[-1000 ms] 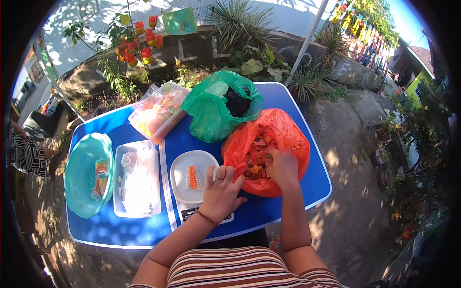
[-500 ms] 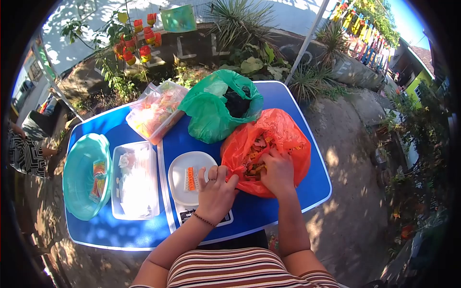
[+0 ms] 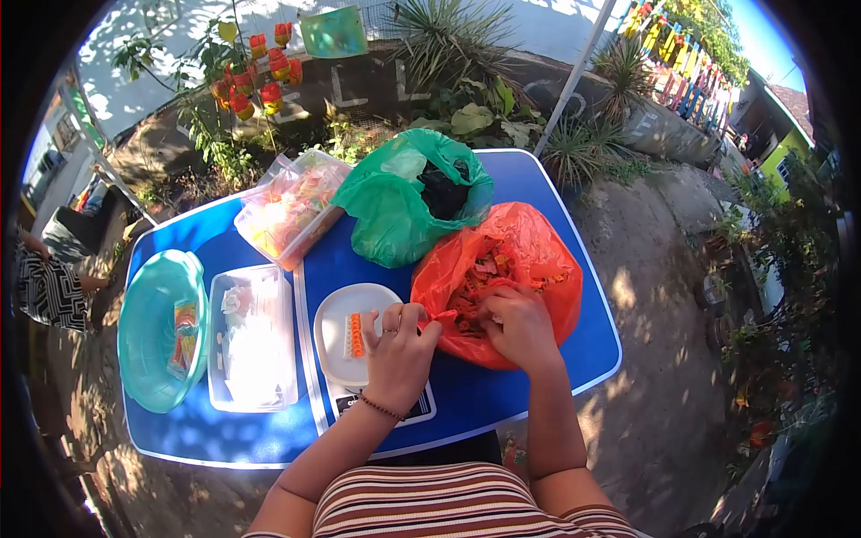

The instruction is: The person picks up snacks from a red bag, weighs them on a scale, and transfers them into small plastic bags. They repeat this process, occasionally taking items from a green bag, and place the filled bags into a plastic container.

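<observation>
My left hand (image 3: 401, 357) pinches the near left edge of a red plastic bag (image 3: 556, 309); its other fingers are bent over the side of a white plate (image 3: 335, 366). In the mouth of the bag lie many small red and orange pieces (image 3: 473, 285), too small to name. My right hand (image 3: 522, 330) is at the bag's opening with fingers curled down among the pieces; what they grip, if anything, is hidden. The plate rests on a kitchen scale (image 3: 420, 408), partly covered by my left wrist, and carries white and orange ridged pieces (image 3: 355, 335) in a row.
A green plastic bag (image 3: 381, 220) with something black inside stands behind the red bag. To the left are a clear tub of packets (image 3: 291, 211), a white tray (image 3: 254, 345) and a teal basin (image 3: 148, 359), all on a blue table (image 3: 484, 408). Another person (image 3: 52, 287) is at far left.
My right hand has drawn slightly back and curled its fingers more, near the bag's mouth. My left hand keeps hold of the bag's edge, with only a small shift of its fingers.
</observation>
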`<move>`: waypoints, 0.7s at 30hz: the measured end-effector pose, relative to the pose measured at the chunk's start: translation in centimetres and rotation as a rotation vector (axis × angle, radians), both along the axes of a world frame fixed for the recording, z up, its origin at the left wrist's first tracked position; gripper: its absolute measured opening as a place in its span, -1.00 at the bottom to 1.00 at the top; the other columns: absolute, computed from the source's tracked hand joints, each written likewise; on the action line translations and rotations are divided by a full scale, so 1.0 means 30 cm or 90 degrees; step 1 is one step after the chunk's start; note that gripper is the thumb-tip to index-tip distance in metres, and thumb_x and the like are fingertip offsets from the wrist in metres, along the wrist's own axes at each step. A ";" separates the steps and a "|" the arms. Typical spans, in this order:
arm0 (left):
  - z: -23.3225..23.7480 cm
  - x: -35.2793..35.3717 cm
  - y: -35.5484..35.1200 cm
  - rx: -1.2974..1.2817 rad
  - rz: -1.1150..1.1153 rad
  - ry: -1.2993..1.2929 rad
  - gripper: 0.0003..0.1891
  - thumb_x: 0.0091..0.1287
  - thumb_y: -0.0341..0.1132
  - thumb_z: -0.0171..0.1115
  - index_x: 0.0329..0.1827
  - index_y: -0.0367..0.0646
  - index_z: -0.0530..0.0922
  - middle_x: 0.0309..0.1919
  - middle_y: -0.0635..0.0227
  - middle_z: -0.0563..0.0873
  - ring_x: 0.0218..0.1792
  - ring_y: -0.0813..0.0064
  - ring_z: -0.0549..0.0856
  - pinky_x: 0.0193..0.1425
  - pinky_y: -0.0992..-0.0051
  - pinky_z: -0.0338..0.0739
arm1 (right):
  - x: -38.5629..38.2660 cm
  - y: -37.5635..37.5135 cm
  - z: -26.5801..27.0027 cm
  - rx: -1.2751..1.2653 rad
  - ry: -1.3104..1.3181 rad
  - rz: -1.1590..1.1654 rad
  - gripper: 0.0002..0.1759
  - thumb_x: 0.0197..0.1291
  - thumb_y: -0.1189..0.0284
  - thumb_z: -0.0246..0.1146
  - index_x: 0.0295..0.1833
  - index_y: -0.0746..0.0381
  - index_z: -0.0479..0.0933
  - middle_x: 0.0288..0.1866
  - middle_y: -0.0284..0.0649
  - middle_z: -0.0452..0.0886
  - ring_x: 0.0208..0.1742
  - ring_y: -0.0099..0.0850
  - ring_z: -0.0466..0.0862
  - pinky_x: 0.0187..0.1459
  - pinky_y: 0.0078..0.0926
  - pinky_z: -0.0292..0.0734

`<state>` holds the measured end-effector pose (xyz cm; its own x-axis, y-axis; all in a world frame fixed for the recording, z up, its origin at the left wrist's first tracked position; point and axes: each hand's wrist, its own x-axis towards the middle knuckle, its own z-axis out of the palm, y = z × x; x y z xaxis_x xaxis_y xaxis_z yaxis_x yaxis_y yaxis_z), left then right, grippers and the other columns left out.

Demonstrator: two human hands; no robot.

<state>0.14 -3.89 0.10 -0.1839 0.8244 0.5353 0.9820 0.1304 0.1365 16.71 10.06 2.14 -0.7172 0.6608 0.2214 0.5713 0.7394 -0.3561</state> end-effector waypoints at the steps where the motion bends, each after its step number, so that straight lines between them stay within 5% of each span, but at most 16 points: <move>1: -0.005 0.002 -0.002 0.000 0.003 -0.004 -0.94 0.22 -0.32 0.28 -0.32 0.14 0.68 -0.11 0.55 0.58 0.12 0.47 0.53 0.41 0.09 0.10 | 0.008 0.004 -0.004 0.000 0.016 -0.021 -0.97 0.05 0.39 0.42 -0.35 0.06 0.70 -0.12 -0.43 0.72 0.03 -0.20 0.63 0.12 -0.03 0.46; 4: -0.022 0.014 -0.009 0.002 0.010 -0.003 -0.93 0.21 -0.33 0.29 -0.31 0.12 0.69 -0.08 0.54 0.59 0.12 0.47 0.53 0.35 0.12 0.13 | -0.007 -0.007 0.030 0.126 -0.062 -0.139 -0.92 0.02 0.43 0.41 -0.31 0.06 0.71 -0.03 -0.40 0.73 0.00 -0.20 0.65 0.13 -0.04 0.46; 13: -0.018 0.005 -0.020 -0.030 0.006 0.015 -0.84 0.22 -0.34 0.36 -0.16 0.14 0.72 0.05 0.51 0.59 0.19 0.39 0.51 0.34 0.07 0.13 | -0.116 0.040 -0.077 0.130 -0.054 -0.114 -0.69 0.16 0.28 0.37 0.02 0.12 0.69 0.22 -0.32 0.65 0.17 -0.20 0.66 0.25 0.20 0.43; 21: -0.006 0.011 -0.025 -0.014 -0.004 0.016 -0.88 0.21 -0.33 0.28 -0.22 0.11 0.71 0.04 0.47 0.61 0.19 0.44 0.52 0.33 0.13 0.14 | -0.172 0.054 -0.093 0.109 -0.122 -0.216 -0.68 0.09 0.18 0.45 -0.15 0.16 0.72 0.16 -0.25 0.62 0.06 -0.21 0.73 0.25 0.17 0.40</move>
